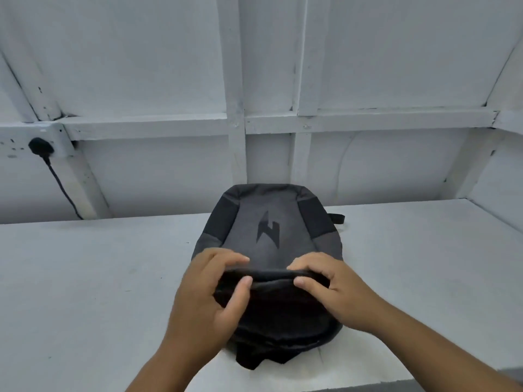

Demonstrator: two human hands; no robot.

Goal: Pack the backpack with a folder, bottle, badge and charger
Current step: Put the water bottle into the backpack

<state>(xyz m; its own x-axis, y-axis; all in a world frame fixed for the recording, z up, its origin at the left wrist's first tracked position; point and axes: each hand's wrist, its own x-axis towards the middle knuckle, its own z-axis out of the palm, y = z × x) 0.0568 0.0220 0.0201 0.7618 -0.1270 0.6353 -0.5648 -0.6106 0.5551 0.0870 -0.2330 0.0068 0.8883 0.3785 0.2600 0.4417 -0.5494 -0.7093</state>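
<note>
A grey and black backpack point(267, 230) with a dark jagged logo lies flat on the white table point(99, 278), its top end towards me. My left hand point(209, 290) pinches the black edge of the top at the left, thumb under, fingers over. My right hand point(322, 287) grips the same black edge at the right. Between my hands the dark fabric is bunched up. No folder, bottle, badge or charger is in view.
A white panelled wall point(283, 80) stands behind the table. At the left a black plug point(41, 147) sits in a wall socket, its cable running down behind the table. A black strap end point(338, 218) sticks out at the backpack's right.
</note>
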